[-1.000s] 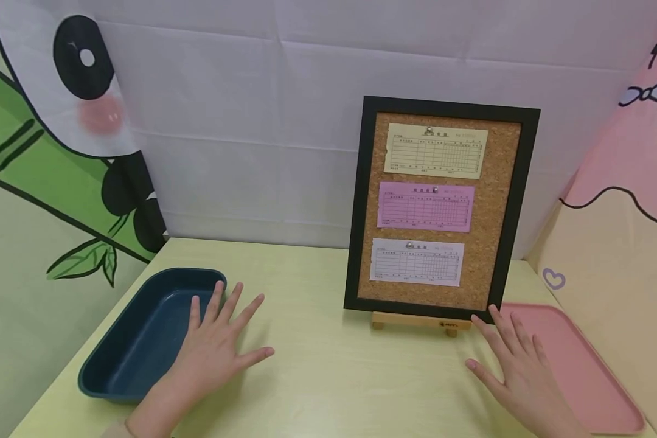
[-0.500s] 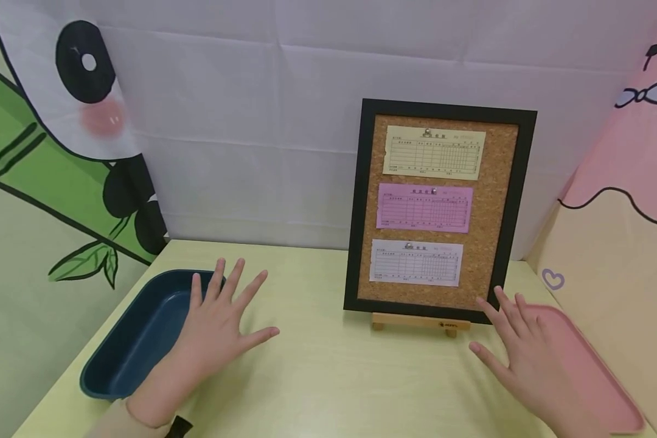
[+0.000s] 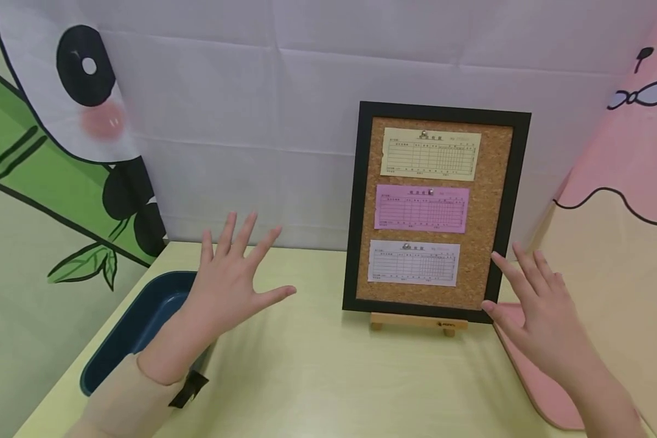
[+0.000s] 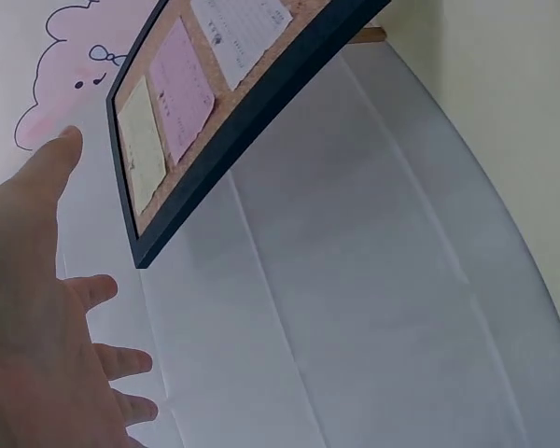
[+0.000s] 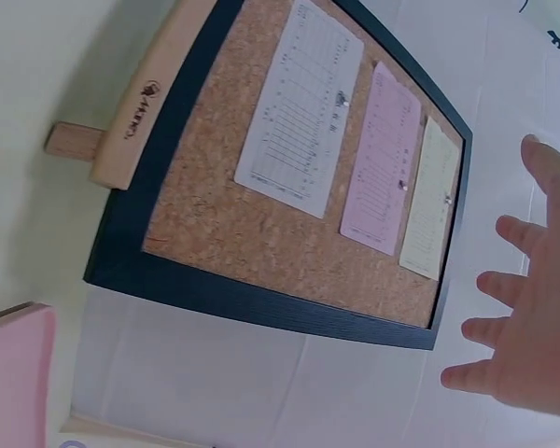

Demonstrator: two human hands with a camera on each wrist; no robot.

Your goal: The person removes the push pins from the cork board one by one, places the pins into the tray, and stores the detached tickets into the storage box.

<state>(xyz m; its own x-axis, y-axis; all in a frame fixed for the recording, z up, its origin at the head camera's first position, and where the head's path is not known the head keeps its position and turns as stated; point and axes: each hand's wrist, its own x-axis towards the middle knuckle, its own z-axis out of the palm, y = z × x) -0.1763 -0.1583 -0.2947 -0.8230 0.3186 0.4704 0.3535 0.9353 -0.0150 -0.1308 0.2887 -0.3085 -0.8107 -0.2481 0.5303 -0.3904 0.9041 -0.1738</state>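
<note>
My left hand is raised with fingers spread, holding nothing, beside and partly in front of a dark blue tub. My right hand also has its fingers spread; in the head view it overlaps the lower right corner of a black-framed cork board, and contact is not visible. Pinned to the board are a yellow form slip, a pink one and a white one, one above another. A small wooden easel supports the board. The right wrist view shows silver pushpins in the slips.
A pink tray lies at the right, partly behind my right forearm. The pale table meets a white cloth backdrop behind it. Cartoon-printed cloth hangs at the left, and more at the right.
Both hands have risen and moved farther over the table, fingers still spread. More of the left sleeve shows. The board, slips, tub and tray stay in place.
</note>
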